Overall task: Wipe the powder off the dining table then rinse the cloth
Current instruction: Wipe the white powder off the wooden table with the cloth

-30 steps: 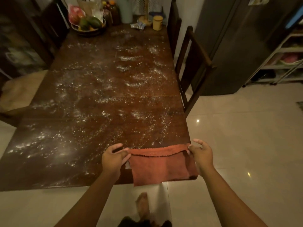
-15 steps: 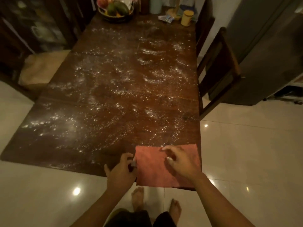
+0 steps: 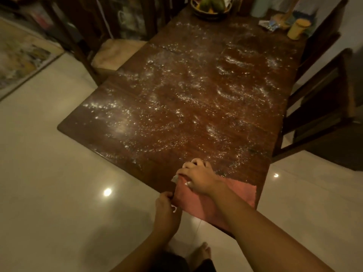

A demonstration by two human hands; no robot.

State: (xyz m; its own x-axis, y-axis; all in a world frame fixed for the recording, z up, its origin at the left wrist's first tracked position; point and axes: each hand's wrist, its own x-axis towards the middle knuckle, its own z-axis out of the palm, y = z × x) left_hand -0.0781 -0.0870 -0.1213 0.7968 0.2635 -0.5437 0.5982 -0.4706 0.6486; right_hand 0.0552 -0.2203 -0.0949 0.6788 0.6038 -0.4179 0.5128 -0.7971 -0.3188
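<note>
A dark wooden dining table [image 3: 196, 154] is scattered with white powder [image 3: 196, 107] over most of its top. A reddish-pink cloth [image 3: 241, 195] lies folded at the table's near edge, partly hanging over it. My right hand [image 3: 200, 178] rests on the cloth's far left corner with fingers curled, gripping the cloth there. My left hand [image 3: 167, 209] pinches the cloth's near left corner just off the table edge.
A fruit bowl [image 3: 211, 6], a yellow cup [image 3: 297, 28] and small packets stand at the far end. Wooden chairs [image 3: 324, 99] line the right side; a cushioned chair [image 3: 114, 54] sits left. My bare feet [image 3: 202, 252] stand on glossy tile floor.
My view swung left and the table now runs diagonally. My right hand slid across the cloth to its left corner. My left hand dropped to the cloth's near corner.
</note>
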